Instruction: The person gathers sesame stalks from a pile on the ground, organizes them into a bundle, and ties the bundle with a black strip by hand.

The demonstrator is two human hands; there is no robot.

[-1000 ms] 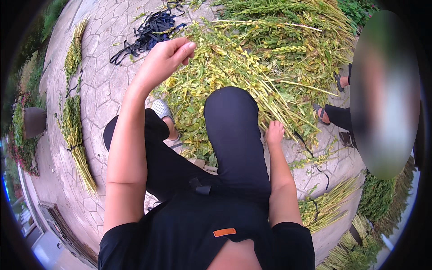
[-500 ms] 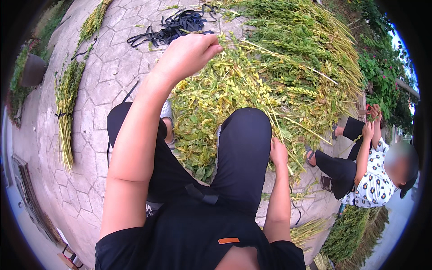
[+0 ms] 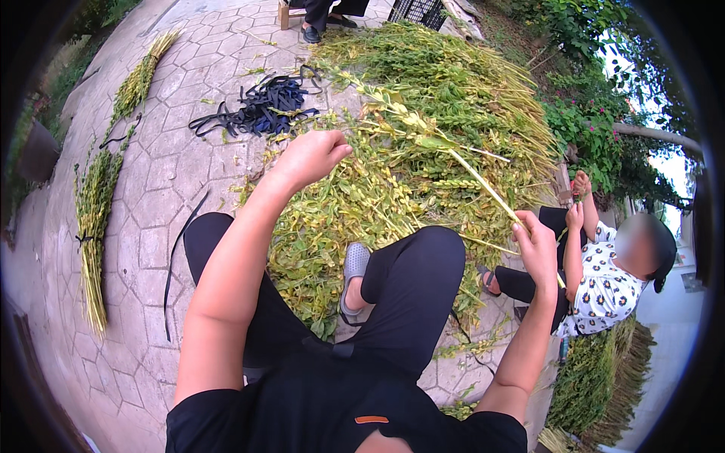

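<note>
My right hand point(image 3: 536, 241) is closed on a long pale stalk point(image 3: 487, 189) with yellow-green pods along its upper part, lifted diagonally over the plant pile. My left hand point(image 3: 313, 158) is closed at middle left, apart from that stalk; what it holds, if anything, is hidden. Beneath both lie loose yellow-green leaves and stalks point(image 3: 302, 249) around my legs. A denser heap of leafy stalks point(image 3: 461, 75) lies beyond, and a tangle of dark straps point(image 3: 257, 109) rests on the paving beside it.
A co-worker point(image 3: 604, 302) in a patterned shirt sits at right, hands raised. Another person's legs point(image 3: 325, 15) show at the top, near a black crate point(image 3: 415, 15). Tied bundles point(image 3: 94, 257) lie along the left; more stalks point(image 3: 596, 377) at lower right, a planter point(image 3: 38, 151) at far left.
My right hand has risen from beside my knee, lifting a stalk. My left hand stays closed. The view has shifted, showing the far person's legs and the crate.
</note>
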